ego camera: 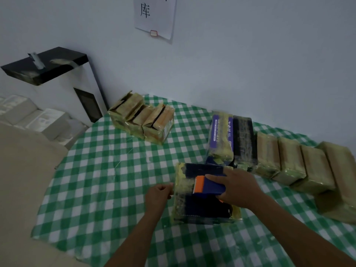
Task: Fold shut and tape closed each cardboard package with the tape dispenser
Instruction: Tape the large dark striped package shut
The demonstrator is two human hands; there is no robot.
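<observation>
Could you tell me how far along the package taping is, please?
Looks done: the row of packages on the right and the cluster at the back both show yellowish tape. In hand: the right hand holds the tape dispenser on the dark package in front, already partly taped, with the left hand at its left edge. Left: finishing that one; no untaped package shows.

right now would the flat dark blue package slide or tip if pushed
Likely slides: the dark blue cardboard package lies flat on the green checked tablecloth. Its glossy tape wrap looks slippery. Seems stiff under the orange-blue tape dispenser.
</observation>
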